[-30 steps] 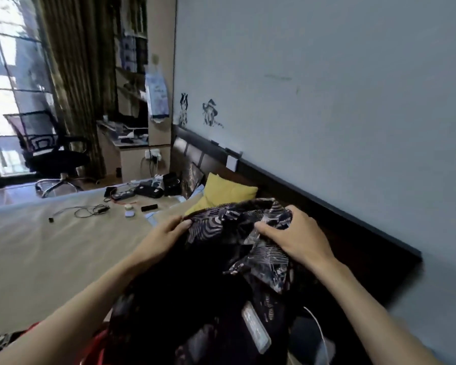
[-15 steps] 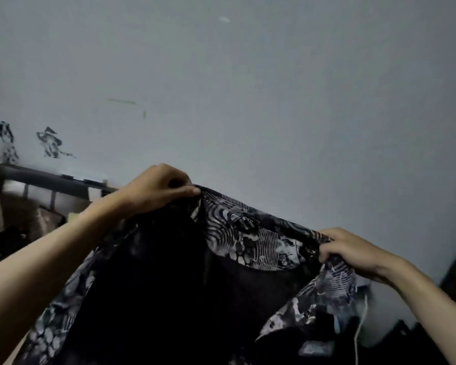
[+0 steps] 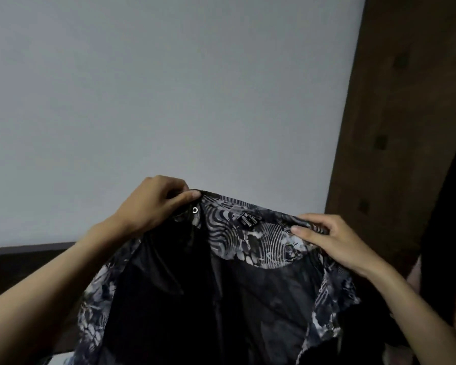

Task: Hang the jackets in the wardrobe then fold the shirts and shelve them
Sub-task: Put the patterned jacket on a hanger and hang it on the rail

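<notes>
Pinching the jacket (image 3: 221, 285) collar, left hand (image 3: 153, 204) and right hand (image 3: 329, 238).

Jacket's (image 3: 221, 299) neck label (image 3: 248, 221), print unreadable

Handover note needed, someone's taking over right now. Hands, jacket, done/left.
Left hand: grip shut on the jacket at the collar's left end, beside a metal snap.
Right hand: grip shut on the collar's right end.
Jacket: black and white print, dark lining toward the camera, held up open in front of the wall, collar label showing. No hanger in view.
Wardrobe: brown panel at the right edge; inside mostly out of view.
Done: nothing that can be confirmed from here.
Left: hang this jacket, and likely the rest of the job; no shirts in view.
</notes>
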`<state>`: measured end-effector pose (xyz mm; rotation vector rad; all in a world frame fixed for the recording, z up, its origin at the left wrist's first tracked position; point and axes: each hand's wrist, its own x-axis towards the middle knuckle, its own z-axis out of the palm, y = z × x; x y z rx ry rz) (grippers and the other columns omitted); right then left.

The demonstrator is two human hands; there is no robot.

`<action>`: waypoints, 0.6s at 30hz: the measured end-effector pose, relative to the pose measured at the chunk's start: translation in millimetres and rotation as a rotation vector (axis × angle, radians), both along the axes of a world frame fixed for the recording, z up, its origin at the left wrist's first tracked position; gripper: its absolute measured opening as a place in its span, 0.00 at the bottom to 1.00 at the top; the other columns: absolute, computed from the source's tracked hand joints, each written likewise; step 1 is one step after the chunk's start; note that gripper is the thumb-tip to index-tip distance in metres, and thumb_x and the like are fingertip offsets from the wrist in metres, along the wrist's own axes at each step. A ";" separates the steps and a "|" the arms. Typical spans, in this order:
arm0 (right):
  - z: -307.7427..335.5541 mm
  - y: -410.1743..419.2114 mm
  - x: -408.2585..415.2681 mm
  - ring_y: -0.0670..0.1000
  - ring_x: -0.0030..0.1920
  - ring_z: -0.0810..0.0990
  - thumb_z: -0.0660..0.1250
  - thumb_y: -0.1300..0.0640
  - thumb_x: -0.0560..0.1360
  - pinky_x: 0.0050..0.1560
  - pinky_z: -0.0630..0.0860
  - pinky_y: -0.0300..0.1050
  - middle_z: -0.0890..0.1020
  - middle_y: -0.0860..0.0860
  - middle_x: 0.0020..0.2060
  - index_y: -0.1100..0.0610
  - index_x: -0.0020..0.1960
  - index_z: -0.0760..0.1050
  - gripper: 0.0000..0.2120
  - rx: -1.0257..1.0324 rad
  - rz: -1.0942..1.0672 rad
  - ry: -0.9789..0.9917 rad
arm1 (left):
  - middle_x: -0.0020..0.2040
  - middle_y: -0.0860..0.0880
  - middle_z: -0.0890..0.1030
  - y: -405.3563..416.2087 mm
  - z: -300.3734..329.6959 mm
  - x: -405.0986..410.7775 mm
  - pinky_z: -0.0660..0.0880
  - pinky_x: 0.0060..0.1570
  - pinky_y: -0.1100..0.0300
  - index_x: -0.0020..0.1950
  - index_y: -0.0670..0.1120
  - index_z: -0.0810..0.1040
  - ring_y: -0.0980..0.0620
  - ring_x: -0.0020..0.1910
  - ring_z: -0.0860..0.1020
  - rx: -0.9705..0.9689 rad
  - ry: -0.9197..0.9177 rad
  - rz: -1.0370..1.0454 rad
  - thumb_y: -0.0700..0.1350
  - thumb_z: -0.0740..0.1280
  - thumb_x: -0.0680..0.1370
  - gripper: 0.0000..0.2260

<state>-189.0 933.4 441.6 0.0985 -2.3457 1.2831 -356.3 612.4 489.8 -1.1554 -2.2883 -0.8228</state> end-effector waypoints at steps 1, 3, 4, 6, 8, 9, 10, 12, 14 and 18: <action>0.4 13.8 1.2 0.40 0.45 0.84 0.73 0.50 0.71 0.46 0.74 0.30 0.88 0.44 0.45 0.46 0.49 0.86 0.07 0.001 -0.012 0.023 | 0.29 0.50 0.76 17.8 -1.2 -3.5 0.69 0.34 0.58 0.35 0.48 0.76 0.55 0.29 0.71 0.003 0.025 -0.021 0.61 0.66 0.78 0.20; -0.8 40.9 3.2 0.42 0.43 0.84 0.73 0.50 0.72 0.44 0.74 0.33 0.88 0.48 0.42 0.48 0.47 0.88 0.07 -0.005 -0.045 0.075 | 0.29 0.51 0.77 51.4 -3.4 -10.9 0.70 0.35 0.58 0.36 0.49 0.77 0.57 0.29 0.72 0.018 0.046 -0.063 0.62 0.66 0.79 0.19; -1.8 55.0 4.1 0.43 0.43 0.84 0.73 0.50 0.72 0.44 0.74 0.35 0.88 0.50 0.41 0.48 0.47 0.88 0.07 -0.011 -0.067 0.098 | 0.29 0.51 0.77 68.0 -4.3 -14.3 0.70 0.35 0.58 0.36 0.49 0.77 0.58 0.29 0.72 0.032 0.042 -0.085 0.62 0.66 0.78 0.19; -1.7 79.8 9.6 0.43 0.40 0.82 0.72 0.50 0.73 0.42 0.74 0.36 0.87 0.52 0.39 0.52 0.46 0.88 0.08 -0.019 -0.120 0.136 | 0.29 0.50 0.76 101.9 -4.7 -20.0 0.68 0.33 0.61 0.36 0.47 0.78 0.58 0.29 0.70 0.067 0.017 -0.133 0.61 0.66 0.78 0.20; 0.8 100.9 18.7 0.42 0.38 0.80 0.72 0.52 0.73 0.39 0.73 0.34 0.86 0.52 0.36 0.56 0.45 0.87 0.09 -0.010 -0.185 0.156 | 0.30 0.47 0.76 135.9 -4.7 -25.5 0.67 0.33 0.62 0.37 0.45 0.78 0.58 0.29 0.69 0.085 -0.021 -0.185 0.61 0.66 0.77 0.21; 1.7 111.1 24.1 0.43 0.39 0.81 0.72 0.52 0.73 0.40 0.73 0.36 0.86 0.55 0.37 0.57 0.46 0.87 0.09 -0.008 -0.219 0.161 | 0.30 0.46 0.76 152.6 -4.9 -28.1 0.67 0.33 0.62 0.37 0.44 0.78 0.58 0.29 0.69 0.087 -0.038 -0.216 0.61 0.66 0.77 0.21; 2.5 121.1 29.3 0.45 0.39 0.81 0.72 0.51 0.74 0.41 0.73 0.38 0.86 0.58 0.38 0.58 0.45 0.87 0.10 0.002 -0.252 0.167 | 0.29 0.47 0.76 169.8 -5.1 -31.8 0.67 0.33 0.62 0.37 0.44 0.78 0.57 0.29 0.69 0.088 -0.050 -0.251 0.61 0.66 0.76 0.21; 3.9 140.2 41.0 0.46 0.38 0.81 0.72 0.52 0.75 0.40 0.72 0.38 0.84 0.59 0.36 0.60 0.45 0.86 0.11 0.020 -0.313 0.164 | 0.29 0.48 0.75 207.4 -3.8 -38.5 0.67 0.33 0.62 0.36 0.44 0.78 0.57 0.28 0.69 0.087 -0.061 -0.329 0.62 0.66 0.76 0.21; 4.8 156.7 52.3 0.44 0.36 0.79 0.71 0.54 0.77 0.39 0.71 0.36 0.81 0.52 0.32 0.59 0.44 0.85 0.09 0.038 -0.383 0.138 | 0.30 0.45 0.76 246.1 -2.4 -43.4 0.66 0.33 0.62 0.36 0.44 0.78 0.57 0.29 0.68 0.091 -0.067 -0.410 0.62 0.65 0.75 0.22; 7.9 185.1 83.4 0.44 0.38 0.80 0.71 0.55 0.79 0.40 0.71 0.35 0.83 0.49 0.35 0.56 0.48 0.85 0.06 0.016 -0.541 0.058 | 0.31 0.44 0.77 319.5 -3.9 -45.1 0.67 0.34 0.63 0.36 0.42 0.78 0.56 0.30 0.69 0.076 -0.070 -0.605 0.63 0.65 0.74 0.23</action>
